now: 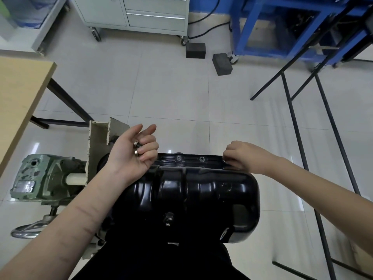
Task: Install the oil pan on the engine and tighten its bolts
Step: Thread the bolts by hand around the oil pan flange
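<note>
Closest to you, the black oil pan (193,199) sits dome-up on the engine, its far flange showing two bolts already seated in their holes, so take the pan as your landmark. Off its left end stands the green gearbox (43,178) of the engine stand, with a metal crank handle (28,229) below it; these likely let you rotate the engine so the pan faces upward for this job. At the pan's far left corner your left hand (135,152) is turned palm up, the fingers curled loosely around a few spare bolts (137,147) cupped in the palm, a sensible way to keep the supply within reach of the flange. Further along the flange, at the pan's far right corner, your right hand (240,155) has its fingertips pinched together on something small and shiny at the flange edge, most likely a bolt being started by hand; the bolt itself is mostly hidden by your fingers. Hand-starting first guards against cross-threading. Judging by the flange, the installation is at an early stage: more bolts need placing before any tightening with a tool.
</note>
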A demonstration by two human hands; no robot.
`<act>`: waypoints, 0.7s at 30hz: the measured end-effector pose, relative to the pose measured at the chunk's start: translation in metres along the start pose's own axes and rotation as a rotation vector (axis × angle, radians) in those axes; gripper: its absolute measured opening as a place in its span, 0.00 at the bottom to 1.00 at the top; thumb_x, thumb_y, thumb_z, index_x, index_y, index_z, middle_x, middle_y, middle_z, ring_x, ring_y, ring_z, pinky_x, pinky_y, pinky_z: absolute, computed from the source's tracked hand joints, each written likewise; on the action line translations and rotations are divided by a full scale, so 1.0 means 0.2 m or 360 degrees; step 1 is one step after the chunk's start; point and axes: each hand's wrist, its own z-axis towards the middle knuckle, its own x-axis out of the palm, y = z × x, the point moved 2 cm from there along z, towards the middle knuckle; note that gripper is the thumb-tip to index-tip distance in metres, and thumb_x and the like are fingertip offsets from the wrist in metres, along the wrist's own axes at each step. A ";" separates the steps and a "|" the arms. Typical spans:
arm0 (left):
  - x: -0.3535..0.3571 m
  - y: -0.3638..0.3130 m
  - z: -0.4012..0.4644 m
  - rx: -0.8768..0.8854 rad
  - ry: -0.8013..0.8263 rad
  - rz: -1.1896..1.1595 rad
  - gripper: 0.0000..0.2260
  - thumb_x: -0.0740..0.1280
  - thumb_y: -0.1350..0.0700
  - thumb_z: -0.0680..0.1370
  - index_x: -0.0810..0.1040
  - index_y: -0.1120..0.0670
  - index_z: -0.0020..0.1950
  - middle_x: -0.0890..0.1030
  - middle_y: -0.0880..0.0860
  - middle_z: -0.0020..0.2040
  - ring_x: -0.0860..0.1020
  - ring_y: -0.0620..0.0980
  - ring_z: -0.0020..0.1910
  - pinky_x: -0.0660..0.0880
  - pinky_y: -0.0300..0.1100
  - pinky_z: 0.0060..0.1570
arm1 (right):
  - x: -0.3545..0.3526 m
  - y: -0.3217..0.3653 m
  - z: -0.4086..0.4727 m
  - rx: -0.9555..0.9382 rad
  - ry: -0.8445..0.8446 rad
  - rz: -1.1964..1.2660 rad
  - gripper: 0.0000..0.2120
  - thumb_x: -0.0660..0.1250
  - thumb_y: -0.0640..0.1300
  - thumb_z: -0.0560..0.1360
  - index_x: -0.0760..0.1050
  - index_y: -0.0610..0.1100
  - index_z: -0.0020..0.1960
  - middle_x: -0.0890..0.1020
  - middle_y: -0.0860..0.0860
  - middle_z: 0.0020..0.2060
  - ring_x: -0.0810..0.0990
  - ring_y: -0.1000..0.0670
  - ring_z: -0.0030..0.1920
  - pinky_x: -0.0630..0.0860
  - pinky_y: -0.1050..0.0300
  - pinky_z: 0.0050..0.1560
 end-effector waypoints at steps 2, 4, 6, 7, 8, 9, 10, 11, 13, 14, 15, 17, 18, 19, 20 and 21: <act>0.00 0.00 0.00 0.0001 -0.0002 0.0003 0.07 0.60 0.55 0.69 0.75 0.57 0.38 0.61 0.47 0.23 0.60 0.42 0.16 0.53 0.31 0.16 | 0.00 0.00 -0.01 -0.0042 -0.0026 -0.0009 0.09 0.60 0.39 0.77 0.76 0.35 0.47 0.77 0.41 0.41 0.74 0.42 0.45 0.65 0.56 0.42; 0.00 0.00 0.00 0.0003 -0.0010 0.0006 0.07 0.60 0.55 0.69 0.74 0.57 0.39 0.62 0.47 0.23 0.60 0.42 0.16 0.53 0.31 0.16 | 0.01 -0.01 -0.01 -0.0032 -0.0026 -0.0002 0.10 0.59 0.40 0.78 0.76 0.35 0.49 0.77 0.42 0.43 0.73 0.43 0.47 0.68 0.54 0.45; 0.00 0.00 0.00 0.0004 -0.0016 0.0007 0.07 0.60 0.55 0.70 0.74 0.57 0.39 0.62 0.47 0.23 0.60 0.42 0.16 0.54 0.31 0.15 | 0.02 -0.01 -0.02 0.0021 -0.0014 0.0024 0.11 0.58 0.42 0.79 0.75 0.36 0.51 0.77 0.43 0.45 0.73 0.43 0.49 0.68 0.54 0.48; 0.00 0.00 0.00 0.0003 -0.0016 0.0009 0.07 0.60 0.55 0.70 0.74 0.57 0.39 0.62 0.47 0.23 0.60 0.42 0.16 0.54 0.31 0.16 | 0.02 -0.01 -0.02 0.0060 -0.0025 0.0065 0.11 0.59 0.42 0.79 0.75 0.36 0.51 0.77 0.43 0.45 0.73 0.43 0.49 0.68 0.54 0.49; 0.00 0.00 0.00 0.0003 -0.0015 0.0013 0.07 0.60 0.55 0.69 0.74 0.57 0.40 0.62 0.47 0.23 0.60 0.42 0.16 0.54 0.31 0.16 | 0.02 -0.01 -0.03 0.0110 -0.0046 0.0125 0.10 0.59 0.41 0.78 0.76 0.36 0.51 0.78 0.42 0.45 0.73 0.43 0.49 0.68 0.55 0.49; 0.00 0.00 0.00 0.0002 -0.0017 0.0016 0.07 0.60 0.55 0.69 0.74 0.57 0.40 0.62 0.47 0.23 0.60 0.42 0.16 0.54 0.31 0.16 | 0.02 -0.01 -0.03 0.0165 -0.0080 0.0197 0.09 0.61 0.40 0.78 0.76 0.35 0.51 0.78 0.42 0.45 0.73 0.43 0.49 0.67 0.57 0.49; 0.00 0.00 0.01 0.0001 -0.0019 0.0020 0.07 0.60 0.55 0.69 0.74 0.57 0.40 0.62 0.47 0.23 0.61 0.42 0.16 0.54 0.31 0.16 | 0.02 -0.02 -0.04 0.0219 -0.0124 0.0270 0.08 0.62 0.39 0.77 0.76 0.35 0.51 0.78 0.42 0.45 0.73 0.44 0.49 0.67 0.59 0.49; 0.00 0.00 0.01 0.0001 -0.0019 0.0025 0.07 0.60 0.55 0.69 0.74 0.57 0.40 0.62 0.47 0.23 0.61 0.42 0.16 0.54 0.31 0.15 | 0.01 -0.02 -0.05 0.0265 -0.0173 0.0331 0.08 0.62 0.38 0.76 0.76 0.35 0.51 0.79 0.42 0.45 0.73 0.44 0.49 0.65 0.61 0.48; 0.00 0.01 0.01 0.0004 -0.0015 0.0035 0.07 0.60 0.55 0.69 0.74 0.57 0.39 0.62 0.47 0.23 0.61 0.42 0.16 0.55 0.31 0.15 | 0.01 -0.03 -0.06 0.0313 -0.0237 0.0394 0.07 0.63 0.37 0.76 0.76 0.34 0.50 0.79 0.42 0.44 0.74 0.44 0.49 0.63 0.64 0.47; 0.00 0.01 0.01 0.0007 -0.0016 0.0037 0.07 0.60 0.55 0.69 0.75 0.57 0.39 0.62 0.47 0.23 0.61 0.42 0.16 0.55 0.31 0.15 | 0.01 -0.03 -0.06 0.0316 -0.0245 0.0398 0.07 0.63 0.36 0.76 0.76 0.34 0.50 0.79 0.42 0.44 0.74 0.44 0.49 0.63 0.64 0.47; 0.00 0.01 0.01 0.0009 -0.0019 0.0037 0.07 0.61 0.55 0.69 0.75 0.57 0.39 0.62 0.47 0.23 0.61 0.42 0.16 0.55 0.31 0.15 | 0.01 -0.04 -0.07 0.0314 -0.0241 0.0391 0.07 0.63 0.37 0.76 0.76 0.34 0.51 0.79 0.42 0.45 0.74 0.44 0.49 0.63 0.64 0.47; 0.00 0.01 0.01 0.0016 -0.0026 0.0035 0.07 0.61 0.55 0.68 0.75 0.57 0.38 0.62 0.47 0.24 0.61 0.42 0.17 0.54 0.31 0.15 | 0.01 -0.03 -0.07 0.0300 -0.0224 0.0374 0.08 0.63 0.37 0.76 0.76 0.34 0.51 0.79 0.42 0.45 0.73 0.44 0.50 0.64 0.63 0.48; 0.00 0.01 0.01 0.0021 -0.0029 0.0034 0.07 0.61 0.55 0.68 0.75 0.57 0.38 0.62 0.47 0.24 0.61 0.42 0.17 0.54 0.31 0.15 | 0.02 -0.03 -0.06 0.0284 -0.0212 0.0359 0.08 0.63 0.38 0.76 0.76 0.34 0.51 0.79 0.42 0.45 0.73 0.44 0.50 0.65 0.61 0.49; 0.00 0.01 0.01 0.0025 -0.0032 0.0032 0.07 0.61 0.55 0.68 0.75 0.57 0.39 0.62 0.47 0.24 0.61 0.42 0.17 0.54 0.31 0.15 | 0.02 -0.02 -0.06 0.0261 -0.0194 0.0336 0.08 0.62 0.38 0.77 0.76 0.34 0.51 0.78 0.42 0.45 0.73 0.44 0.50 0.66 0.60 0.49; 0.00 0.01 0.01 0.0026 -0.0034 0.0029 0.07 0.61 0.55 0.68 0.75 0.58 0.39 0.62 0.47 0.24 0.61 0.42 0.17 0.54 0.31 0.15 | 0.02 -0.02 -0.05 0.0236 -0.0170 0.0305 0.08 0.62 0.39 0.77 0.76 0.34 0.51 0.78 0.42 0.45 0.73 0.44 0.50 0.67 0.58 0.50; 0.00 0.01 0.00 0.0027 -0.0035 0.0026 0.07 0.61 0.55 0.68 0.75 0.58 0.39 0.62 0.47 0.24 0.61 0.42 0.17 0.54 0.31 0.15 | 0.03 -0.01 -0.05 0.0213 -0.0144 0.0271 0.09 0.62 0.39 0.77 0.75 0.35 0.51 0.78 0.42 0.46 0.73 0.44 0.50 0.67 0.56 0.50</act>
